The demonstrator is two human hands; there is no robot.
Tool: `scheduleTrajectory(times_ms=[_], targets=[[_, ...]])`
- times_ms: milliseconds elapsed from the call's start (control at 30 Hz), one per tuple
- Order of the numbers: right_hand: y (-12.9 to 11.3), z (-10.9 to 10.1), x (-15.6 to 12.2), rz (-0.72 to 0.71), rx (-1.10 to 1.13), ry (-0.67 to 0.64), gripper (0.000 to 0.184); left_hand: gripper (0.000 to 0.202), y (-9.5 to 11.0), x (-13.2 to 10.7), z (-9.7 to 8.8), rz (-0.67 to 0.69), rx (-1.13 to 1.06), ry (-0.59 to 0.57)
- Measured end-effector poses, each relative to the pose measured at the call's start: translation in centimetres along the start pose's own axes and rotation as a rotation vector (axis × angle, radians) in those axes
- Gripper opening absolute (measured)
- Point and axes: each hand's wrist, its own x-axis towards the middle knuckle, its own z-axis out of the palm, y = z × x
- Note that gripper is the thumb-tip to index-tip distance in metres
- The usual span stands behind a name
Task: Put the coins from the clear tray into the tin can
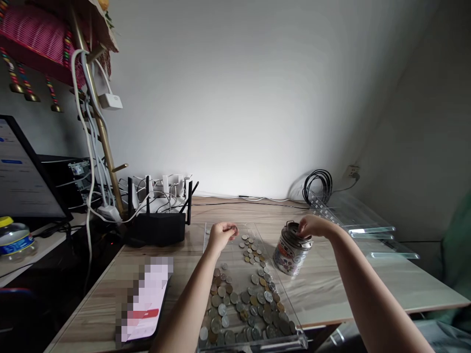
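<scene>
My left hand (222, 234) is closed in a pinch on a coin (234, 229), above the far end of a clear plastic tray (274, 262). Many loose coins (253, 310), silver and brassy, lie spread over the tray, thickest toward its near end. To the right of the tray stands a printed metal can (290, 251) with a silver lid and a wire handle. My right hand (311, 226) is at the can's top, fingers pinched together and pointing down at the lid. Whatever those fingertips hold is hidden.
A phone (149, 301) lies left of the tray. Behind it stands a black router (160, 228) with antennas and tangled cables. Clear plastic panels (371, 233) and a coiled black cable (318, 187) are at the right rear. A monitor (27, 171) and bottle (16, 239) stand far left.
</scene>
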Motion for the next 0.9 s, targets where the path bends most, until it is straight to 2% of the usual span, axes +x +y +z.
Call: scheduleTrajectory(times_ms=[100, 233, 300, 367, 433, 500, 533, 633, 700, 900], targets=[[-0.3, 0.0, 0.3, 0.053, -0.036, 0.154, 0.014, 0.024, -0.1, 0.0, -0.1, -0.002, -0.005, -0.003], [-0.8, 0.6, 0.2, 0.144, -0.098, 0.249, 0.014, 0.025, -0.2, 0.1, -0.2, -0.007, 0.006, -0.014], [-0.8, 1.4, -0.4, 0.123, -0.119, 0.345, 0.020, 0.025, -0.3, 0.1, -0.2, -0.004, 0.009, -0.014], [-0.3, 2.8, -1.5, 0.043, -0.086, 0.500, 0.037, 0.025, -0.3, 0.2, -0.3, 0.000, 0.005, -0.009], [0.4, 5.2, -2.8, -0.033, 0.003, 0.641, 0.066, 0.025, -0.3, 0.2, -0.4, -0.003, -0.004, 0.002], [0.9, 8.1, -3.9, -0.048, 0.106, 0.716, 0.097, 0.025, -0.3, 0.2, -0.3, -0.007, -0.007, 0.013], [1.1, 9.6, -4.2, -0.027, 0.162, 0.739, 0.107, 0.024, -0.3, 0.2, -0.3, -0.008, -0.006, 0.015], [0.7, 13.0, -4.0, 0.062, 0.276, 0.844, 0.100, 0.023, -0.4, 0.2, -0.2, -0.010, 0.003, 0.010], [0.0, 13.8, -3.0, 0.071, 0.296, 0.891, 0.089, 0.022, -0.4, 0.1, -0.2, -0.021, 0.006, 0.014], [-1.2, 12.5, 0.7, 0.003, 0.337, 0.859, 0.083, 0.022, -0.4, 0.1, -0.4, -0.041, 0.009, 0.032]])
